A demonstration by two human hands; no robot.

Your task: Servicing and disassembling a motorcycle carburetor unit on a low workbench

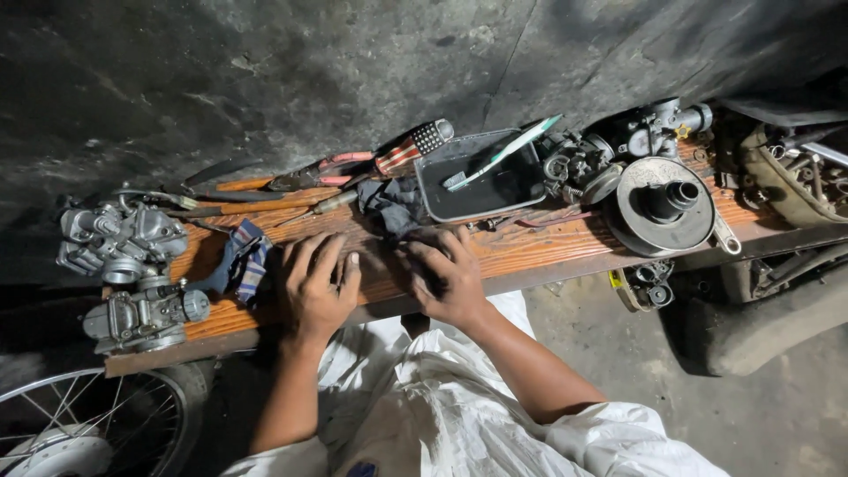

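Left hand [315, 287] flat, open on counter [530, 252] near front edge. Right hand [446, 276] curled over something small and dark; grip unclear. Carburetors [132, 274] overhang left end — nudge could tip them off.

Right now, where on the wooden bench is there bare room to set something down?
Bare plank between the right hand and the round pulley; a narrow strip by the left hand. Crowded around the carburetors and tray.
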